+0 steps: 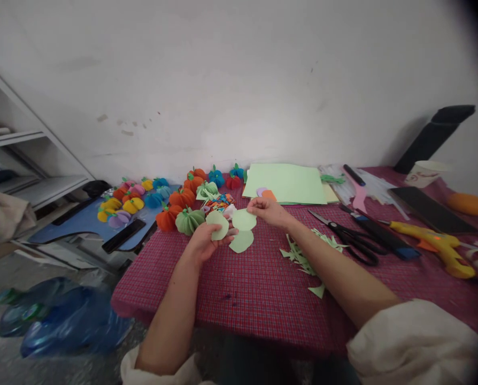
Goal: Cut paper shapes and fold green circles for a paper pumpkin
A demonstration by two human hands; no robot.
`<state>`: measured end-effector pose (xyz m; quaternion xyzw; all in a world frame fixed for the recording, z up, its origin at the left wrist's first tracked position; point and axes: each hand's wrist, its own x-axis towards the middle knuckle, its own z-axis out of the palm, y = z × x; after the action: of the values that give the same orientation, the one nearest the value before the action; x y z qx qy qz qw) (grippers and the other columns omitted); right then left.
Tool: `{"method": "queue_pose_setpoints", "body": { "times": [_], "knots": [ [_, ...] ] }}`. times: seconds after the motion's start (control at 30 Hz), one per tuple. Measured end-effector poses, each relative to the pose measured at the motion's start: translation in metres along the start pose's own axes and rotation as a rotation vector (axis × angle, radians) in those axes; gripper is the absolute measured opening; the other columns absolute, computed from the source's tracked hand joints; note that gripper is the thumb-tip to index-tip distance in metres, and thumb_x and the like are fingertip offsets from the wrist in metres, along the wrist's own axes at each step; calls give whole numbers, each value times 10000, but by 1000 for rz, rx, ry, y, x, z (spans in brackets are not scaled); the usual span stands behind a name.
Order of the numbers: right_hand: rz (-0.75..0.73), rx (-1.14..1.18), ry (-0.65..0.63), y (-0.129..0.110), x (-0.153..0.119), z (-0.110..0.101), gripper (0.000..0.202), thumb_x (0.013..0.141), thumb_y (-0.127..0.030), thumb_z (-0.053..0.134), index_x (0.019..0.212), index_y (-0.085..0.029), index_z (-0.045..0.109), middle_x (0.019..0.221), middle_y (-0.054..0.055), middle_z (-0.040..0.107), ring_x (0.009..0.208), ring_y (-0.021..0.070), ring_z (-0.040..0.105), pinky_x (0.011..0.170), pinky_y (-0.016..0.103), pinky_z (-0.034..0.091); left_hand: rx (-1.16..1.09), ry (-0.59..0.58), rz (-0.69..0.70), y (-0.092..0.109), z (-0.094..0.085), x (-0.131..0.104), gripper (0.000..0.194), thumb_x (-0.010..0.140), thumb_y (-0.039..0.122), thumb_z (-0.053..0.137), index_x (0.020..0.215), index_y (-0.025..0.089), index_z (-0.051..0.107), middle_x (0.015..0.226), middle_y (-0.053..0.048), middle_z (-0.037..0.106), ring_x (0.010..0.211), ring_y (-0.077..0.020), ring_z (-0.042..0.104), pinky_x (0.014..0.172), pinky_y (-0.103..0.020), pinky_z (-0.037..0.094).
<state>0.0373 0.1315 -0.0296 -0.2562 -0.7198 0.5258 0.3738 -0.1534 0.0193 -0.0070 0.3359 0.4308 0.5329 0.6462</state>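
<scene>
My left hand [207, 241] holds a pale green paper round [217, 225] between thumb and fingers. A second pale green round [244, 220] is pinched at its upper right edge by my right hand [268, 210]. Just below it, another pale green round [242, 241] lies on the red checked cloth [259, 289], close to my left fingertips. Beside my left hand stands a green paper pumpkin [190, 221], with orange paper pumpkins [182, 198] behind it. Green paper scraps [301, 254] lie under and beside my right forearm.
Green paper sheets [287, 183] lie at the back. To the right are black scissors [353, 239], a cutter [387, 235], a yellow glue gun [443, 243] and a paper cup [424, 174]. A blue table [78, 223] at the left bears small paper pumpkins and a phone [123, 236].
</scene>
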Motion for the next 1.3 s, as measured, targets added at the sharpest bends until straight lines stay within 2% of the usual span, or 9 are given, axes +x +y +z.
{"method": "queue_pose_setpoints", "body": {
  "times": [0.2,0.3,0.43,0.5,0.63,0.77,0.97,1.17,1.3],
  "knots": [
    [8,47,30,-10,-1,5,257,671,-386,620,735,-145,558,639,-21,549,597,87,490,587,230,407,-45,28,-26,-2,3,0,413,656,33,494,1062,103,504,1057,-142,591,883,-253,623,757,-377,512],
    [-5,142,163,-16,-1,4,257,667,-390,621,731,-152,547,641,-31,542,589,78,486,586,218,404,-51,38,-30,-2,3,1,386,656,28,490,1034,100,506,1043,-137,594,891,-262,620,775,-400,505],
    [9,190,325,-26,-3,-2,263,685,-410,603,797,-181,539,591,-61,500,470,51,413,454,177,337,-34,41,-7,-4,1,3,342,659,27,486,995,82,520,991,-140,611,880,-260,623,774,-402,503],
    [15,179,251,-32,-5,-1,277,694,-404,602,853,-183,550,596,-58,507,458,47,407,436,169,322,-22,23,4,-7,1,4,320,659,34,497,974,79,535,977,-140,619,864,-256,626,762,-397,504],
    [3,115,-105,-42,-9,11,290,710,-364,601,919,-169,553,658,-30,568,551,74,496,521,192,393,12,-7,30,-10,3,6,296,662,66,539,953,95,578,928,-122,644,806,-225,628,702,-343,508],
    [-60,-200,-321,-46,-12,23,226,746,-322,568,879,-149,628,740,4,621,639,102,533,591,213,407,87,-9,23,-13,7,6,206,660,122,581,859,100,630,761,-82,660,646,-154,608,585,-247,478],
    [-169,-563,-242,-45,-14,29,156,760,-250,559,869,-168,635,696,-8,608,610,100,512,564,202,356,45,-43,37,-15,11,4,250,608,45,538,831,106,633,716,-50,649,595,-120,572,578,-226,447],
    [-163,-639,-196,-47,-15,34,118,740,-233,585,840,-175,563,650,-28,566,555,87,487,512,186,307,26,-70,-10,-15,11,4,265,591,37,476,807,101,613,677,-31,622,545,-101,540,577,-232,434],
    [-152,-660,-168,-50,-17,37,202,712,-197,612,891,-181,518,684,-24,573,582,95,502,521,186,308,5,-73,-46,-15,13,4,249,604,58,464,807,97,603,662,-32,615,548,-108,543,572,-234,439]
  ]
}}
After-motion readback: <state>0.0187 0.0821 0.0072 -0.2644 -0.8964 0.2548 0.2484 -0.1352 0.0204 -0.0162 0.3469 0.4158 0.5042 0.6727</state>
